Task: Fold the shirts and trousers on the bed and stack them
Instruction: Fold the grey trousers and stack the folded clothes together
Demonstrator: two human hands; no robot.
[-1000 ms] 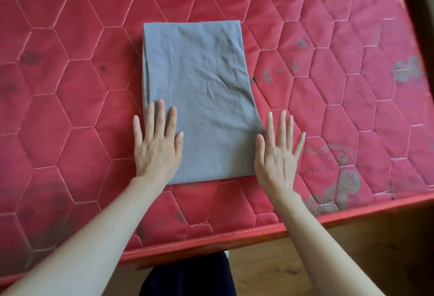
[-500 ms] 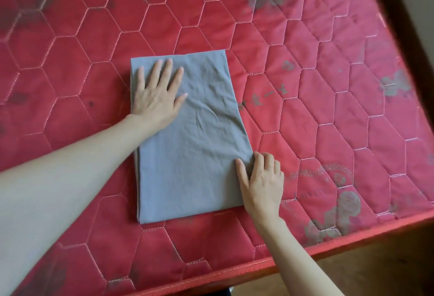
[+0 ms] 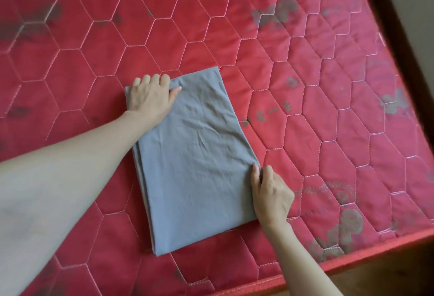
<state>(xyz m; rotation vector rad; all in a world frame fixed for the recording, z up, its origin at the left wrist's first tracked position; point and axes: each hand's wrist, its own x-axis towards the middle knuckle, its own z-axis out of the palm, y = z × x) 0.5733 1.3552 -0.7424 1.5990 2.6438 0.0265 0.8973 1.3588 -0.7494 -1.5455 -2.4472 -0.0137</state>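
A grey garment, folded into a long rectangle, lies flat on the red quilted mattress. My left hand covers its far left corner, fingers curled over the far edge and thumb on top of the cloth. At the garment's right edge, near the front, my right hand pinches the cloth between thumb and curled fingers. Several folded layers show along the garment's left side.
The mattress has white hexagon stitching and faded grey floral marks. Its front edge runs along the lower right, with wooden floor beyond. A dark wooden bed frame lines the right side. No other clothes are in view.
My left hand slid from the near left edge up to the far left corner and curled over it. My right hand went from flat beside the garment to pinching its right edge.
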